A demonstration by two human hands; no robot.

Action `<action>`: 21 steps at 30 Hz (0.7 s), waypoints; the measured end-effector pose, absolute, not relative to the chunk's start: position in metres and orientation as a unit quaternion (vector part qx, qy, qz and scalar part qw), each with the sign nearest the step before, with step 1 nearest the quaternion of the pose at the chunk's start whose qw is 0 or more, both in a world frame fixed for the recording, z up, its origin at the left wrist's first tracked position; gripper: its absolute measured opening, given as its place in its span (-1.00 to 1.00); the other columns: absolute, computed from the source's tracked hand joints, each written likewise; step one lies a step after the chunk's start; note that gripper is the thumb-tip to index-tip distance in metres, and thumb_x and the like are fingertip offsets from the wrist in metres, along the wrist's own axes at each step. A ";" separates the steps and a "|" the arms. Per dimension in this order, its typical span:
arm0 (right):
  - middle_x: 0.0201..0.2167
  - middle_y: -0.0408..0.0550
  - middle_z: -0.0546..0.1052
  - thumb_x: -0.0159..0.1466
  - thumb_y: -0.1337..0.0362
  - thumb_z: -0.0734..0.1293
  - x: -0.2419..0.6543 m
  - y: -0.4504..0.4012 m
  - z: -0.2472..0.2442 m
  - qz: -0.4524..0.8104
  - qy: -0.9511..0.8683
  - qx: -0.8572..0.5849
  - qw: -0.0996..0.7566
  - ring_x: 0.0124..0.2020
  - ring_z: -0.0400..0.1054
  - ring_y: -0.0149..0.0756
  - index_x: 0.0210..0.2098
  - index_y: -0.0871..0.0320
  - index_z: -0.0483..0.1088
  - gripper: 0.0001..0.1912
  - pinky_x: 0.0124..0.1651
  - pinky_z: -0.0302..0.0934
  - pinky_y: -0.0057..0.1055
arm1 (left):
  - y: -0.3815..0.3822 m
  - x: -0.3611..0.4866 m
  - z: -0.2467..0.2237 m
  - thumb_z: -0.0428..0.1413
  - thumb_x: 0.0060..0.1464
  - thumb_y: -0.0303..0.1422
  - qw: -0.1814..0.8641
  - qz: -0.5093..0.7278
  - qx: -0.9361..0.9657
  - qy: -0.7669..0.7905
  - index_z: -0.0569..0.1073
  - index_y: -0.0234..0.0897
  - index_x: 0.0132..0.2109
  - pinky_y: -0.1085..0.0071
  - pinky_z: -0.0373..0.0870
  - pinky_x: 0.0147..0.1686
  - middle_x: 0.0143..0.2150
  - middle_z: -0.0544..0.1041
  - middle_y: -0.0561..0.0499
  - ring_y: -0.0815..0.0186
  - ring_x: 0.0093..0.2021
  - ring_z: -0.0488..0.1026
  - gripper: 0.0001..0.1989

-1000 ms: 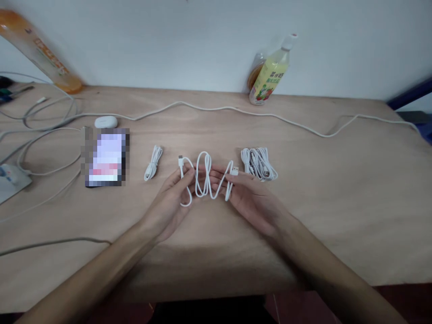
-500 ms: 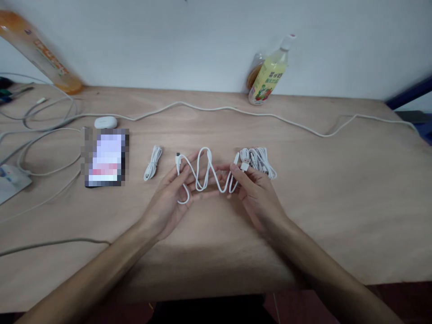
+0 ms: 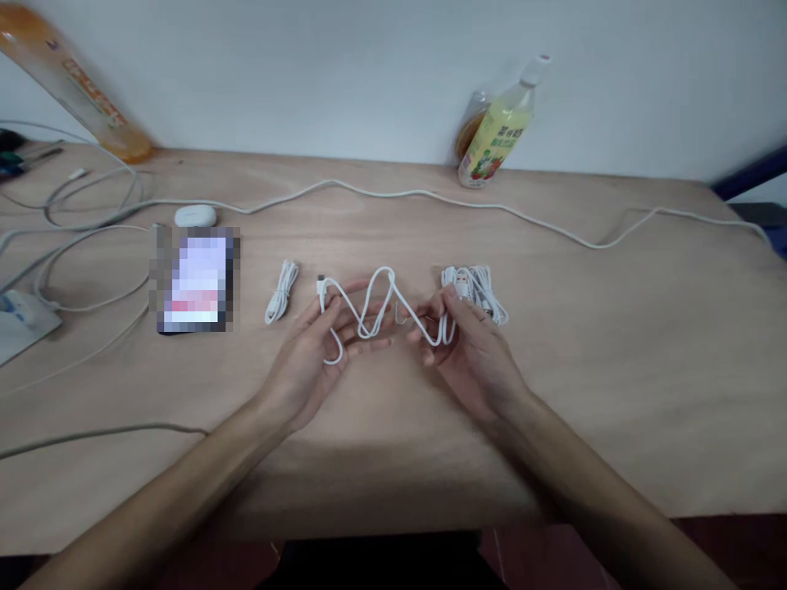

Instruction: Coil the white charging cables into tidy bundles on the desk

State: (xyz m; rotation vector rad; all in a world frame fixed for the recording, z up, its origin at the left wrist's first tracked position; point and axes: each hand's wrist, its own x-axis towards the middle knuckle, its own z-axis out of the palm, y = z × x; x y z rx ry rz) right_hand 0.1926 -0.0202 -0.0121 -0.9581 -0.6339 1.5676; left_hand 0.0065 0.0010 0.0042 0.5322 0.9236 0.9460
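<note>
A white USB cable (image 3: 386, 272) hangs in zigzag loops between my two hands, above the wooden table. My left hand (image 3: 311, 352) pinches it near a connector with a dark tip, thumb on top, the other fingers stretched under the loops. Its right-hand folds are gripped by my right hand (image 3: 476, 352), thumb against the fingers. A thin twist tie (image 3: 401, 314) shows between the hands; what holds it is unclear. Just beyond my right hand lie several bundled white cables (image 3: 489, 291), partly hidden by it. Another tied white cable bundle (image 3: 282, 292) rests beyond my left hand.
At left lie a blurred-out phone (image 3: 195, 283), a white earbud case (image 3: 195, 216), loose cables and a power strip (image 3: 28, 328). A long white cable (image 3: 381, 194) crosses the table. By the wall stand a yellow drink bottle (image 3: 498, 135) and a large orange bottle (image 3: 92, 98).
My right hand has shifted slightly right and closed more over the cable's folds, covering the end that showed there. The loops are drawn wider. My left hand keeps its hold.
</note>
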 end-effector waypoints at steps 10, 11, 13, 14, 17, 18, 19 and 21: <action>-0.35 -0.10 0.72 0.25 -0.09 0.62 0.190 -0.024 -0.014 0.609 -0.345 -0.471 0.537 -0.44 0.50 -0.38 -0.33 0.04 0.69 -0.67 -0.44 0.35 -0.45 | -0.004 0.005 -0.001 0.20 0.47 -0.24 0.748 0.401 0.336 0.408 0.61 -0.27 0.17 0.16 0.68 0.04 0.01 0.78 -0.17 0.03 0.04 0.75 -0.72; -0.35 -0.10 0.73 0.27 -0.08 0.61 0.189 -0.025 -0.015 0.600 -0.358 -0.477 0.533 -0.43 0.52 -0.36 -0.31 0.04 0.71 -0.68 -0.38 0.41 -0.42 | -0.005 0.005 -0.003 0.25 0.42 -0.22 0.744 0.401 0.347 0.406 0.63 -0.26 0.16 0.18 0.68 0.03 0.02 0.78 -0.16 0.03 0.04 0.74 -0.71; -0.34 -0.10 0.74 0.29 -0.07 0.60 0.189 -0.026 -0.016 0.593 -0.375 -0.481 0.525 -0.39 0.57 -0.33 -0.28 0.02 0.74 -0.70 -0.24 0.51 -0.34 | -0.005 0.005 -0.005 0.33 0.34 -0.20 0.737 0.400 0.364 0.406 0.64 -0.25 0.14 0.21 0.68 0.00 0.04 0.77 -0.15 0.04 0.03 0.74 -0.68; -0.32 -0.09 0.75 0.29 -0.06 0.60 0.190 -0.026 -0.017 0.594 -0.380 -0.479 0.523 -0.35 0.60 -0.30 -0.26 0.01 0.75 -0.72 -0.17 0.54 -0.30 | -0.005 0.005 -0.006 0.35 0.32 -0.21 0.735 0.398 0.369 0.407 0.65 -0.24 0.14 0.23 0.67 -0.01 0.06 0.77 -0.14 0.06 0.02 0.74 -0.67; -0.27 -0.11 0.78 0.26 0.01 0.64 0.189 -0.027 -0.017 0.595 -0.385 -0.468 0.527 -0.25 0.66 -0.26 -0.24 -0.02 0.76 -0.79 -0.08 0.56 -0.27 | -0.005 0.005 -0.007 0.36 0.30 -0.30 0.734 0.389 0.379 0.408 0.63 -0.23 0.15 0.26 0.66 -0.03 0.06 0.77 -0.12 0.12 -0.05 0.74 -0.68; -0.26 -0.12 0.78 0.25 0.04 0.65 0.189 -0.027 -0.016 0.596 -0.384 -0.466 0.530 -0.24 0.66 -0.26 -0.24 -0.03 0.76 -0.81 -0.08 0.57 -0.27 | -0.005 0.005 -0.007 0.36 0.29 -0.31 0.734 0.387 0.382 0.407 0.62 -0.24 0.14 0.27 0.66 -0.05 0.05 0.78 -0.11 0.14 -0.07 0.74 -0.69; -0.24 -0.13 0.78 0.24 0.07 0.65 0.189 -0.027 -0.016 0.597 -0.382 -0.464 0.531 -0.23 0.67 -0.26 -0.24 -0.03 0.75 -0.83 -0.08 0.58 -0.26 | -0.005 0.004 -0.007 0.36 0.29 -0.32 0.732 0.387 0.385 0.407 0.61 -0.24 0.11 0.27 0.66 -0.07 0.03 0.78 -0.11 0.15 -0.10 0.74 -0.71; -0.22 -0.13 0.79 0.22 0.10 0.66 0.189 -0.027 -0.014 0.599 -0.377 -0.468 0.529 -0.23 0.68 -0.24 -0.22 -0.02 0.74 -0.82 -0.07 0.60 -0.22 | -0.005 0.004 -0.008 0.36 0.29 -0.30 0.729 0.388 0.388 0.409 0.59 -0.25 0.07 0.28 0.66 -0.12 0.02 0.77 -0.11 0.15 -0.13 0.74 -0.74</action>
